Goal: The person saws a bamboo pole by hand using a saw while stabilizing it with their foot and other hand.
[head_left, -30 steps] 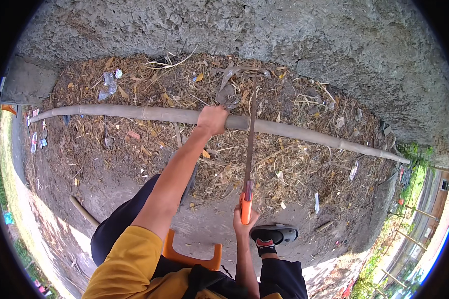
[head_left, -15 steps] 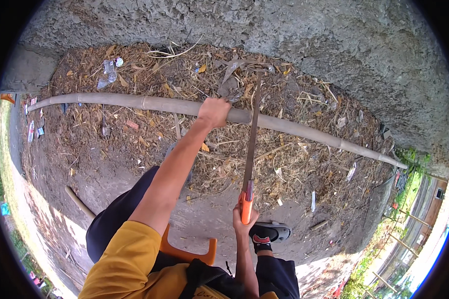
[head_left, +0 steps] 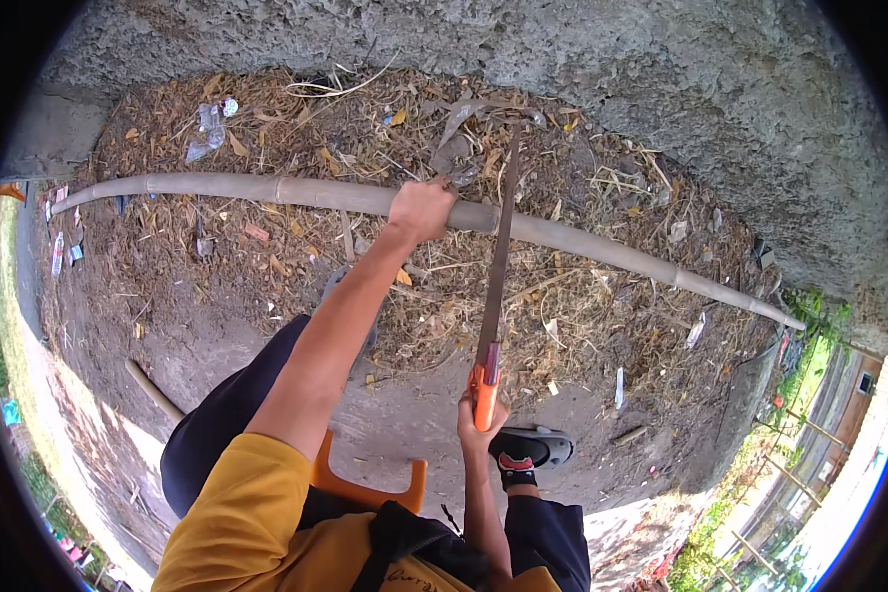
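Note:
A long greyish bamboo pole (head_left: 345,196) stretches from side to side over the littered ground. My left hand (head_left: 422,211) is closed around it near the middle. Just to the right of that hand, the blade of a handsaw (head_left: 497,266) lies across the pole, almost at right angles to it. My right hand (head_left: 481,419) is wrapped round the saw's orange handle, nearer to my body. The blade's far end reaches past the pole toward the wall. How deep the blade sits in the bamboo I cannot tell.
A rough concrete wall (head_left: 661,69) rises along the far side. Dry leaves, straw and a crumpled clear plastic bottle (head_left: 207,133) lie before it. Beneath me is an orange plastic seat (head_left: 405,483). A short stick (head_left: 155,390) lies at the left, and my sandalled foot (head_left: 533,449) stands at the right.
My right hand and the saw have slid a little away from my body, the blade still across the pole. The left hand keeps its hold, and the view has shifted slightly.

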`<action>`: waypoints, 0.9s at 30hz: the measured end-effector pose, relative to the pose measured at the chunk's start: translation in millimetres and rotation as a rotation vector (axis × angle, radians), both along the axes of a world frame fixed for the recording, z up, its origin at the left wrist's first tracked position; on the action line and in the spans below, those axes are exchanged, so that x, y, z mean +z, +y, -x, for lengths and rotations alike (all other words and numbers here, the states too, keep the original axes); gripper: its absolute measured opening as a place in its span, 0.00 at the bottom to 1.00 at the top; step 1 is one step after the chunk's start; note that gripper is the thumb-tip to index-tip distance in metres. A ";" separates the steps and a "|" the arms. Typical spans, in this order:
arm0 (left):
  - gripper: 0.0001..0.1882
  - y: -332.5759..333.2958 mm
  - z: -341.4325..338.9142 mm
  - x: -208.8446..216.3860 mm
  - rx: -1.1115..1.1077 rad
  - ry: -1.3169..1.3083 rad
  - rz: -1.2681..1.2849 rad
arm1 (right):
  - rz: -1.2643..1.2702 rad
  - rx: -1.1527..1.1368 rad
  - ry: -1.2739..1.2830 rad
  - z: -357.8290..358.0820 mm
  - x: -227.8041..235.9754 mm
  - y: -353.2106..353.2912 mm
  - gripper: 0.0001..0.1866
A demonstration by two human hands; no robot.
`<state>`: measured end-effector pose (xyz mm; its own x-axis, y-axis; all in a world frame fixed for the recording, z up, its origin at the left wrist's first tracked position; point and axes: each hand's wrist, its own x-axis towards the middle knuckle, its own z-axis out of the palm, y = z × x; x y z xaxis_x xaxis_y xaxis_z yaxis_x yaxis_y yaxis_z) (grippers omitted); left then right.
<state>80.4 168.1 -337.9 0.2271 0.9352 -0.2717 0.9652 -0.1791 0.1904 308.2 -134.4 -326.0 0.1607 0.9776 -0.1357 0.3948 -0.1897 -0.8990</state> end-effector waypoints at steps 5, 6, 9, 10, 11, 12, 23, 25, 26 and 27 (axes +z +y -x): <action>0.22 -0.1 4.8 -4.4 -0.036 0.036 0.064 | 0.050 0.075 -0.123 -10.9 14.7 -76.5 0.14; 0.23 0.5 0.7 -3.0 -0.030 0.030 0.033 | 0.051 0.027 -0.106 -7.6 16.9 -59.1 0.12; 0.24 -1.2 -1.4 -11.1 -0.014 0.056 0.068 | -0.007 -0.054 0.032 7.3 5.6 35.9 0.05; 0.24 0.6 -1.6 -11.4 -0.012 0.054 0.066 | -0.009 -0.051 0.030 13.1 12.6 53.8 0.05; 0.23 -0.9 -0.7 -8.8 -0.033 0.055 0.097 | -0.051 -0.042 0.013 18.3 19.7 64.2 0.06; 0.23 0.6 0.6 -8.2 -0.055 0.055 0.120 | -0.102 -0.034 -0.005 20.3 23.2 70.1 0.08; 0.20 -19.4 -0.9 -28.2 0.035 -0.026 -0.067 | 0.001 -0.015 -0.087 3.1 28.1 0.7 0.14; 0.20 -13.0 -6.6 -28.1 0.029 -0.015 -0.081 | -0.060 -0.051 0.022 4.4 4.7 54.6 0.03; 0.20 -13.5 -3.9 -24.3 0.036 -0.016 -0.076 | -0.055 -0.045 0.021 10.2 8.6 60.6 0.03; 0.19 -12.2 -3.3 -20.5 0.009 -0.006 -0.055 | -0.059 -0.046 -0.002 17.4 15.0 63.3 0.03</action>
<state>83.7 155.9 -358.4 0.2198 0.9506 -0.2191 0.9658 -0.1805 0.1860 290.8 -71.1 -310.9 0.2058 0.9755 -0.0772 0.3891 -0.1540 -0.9083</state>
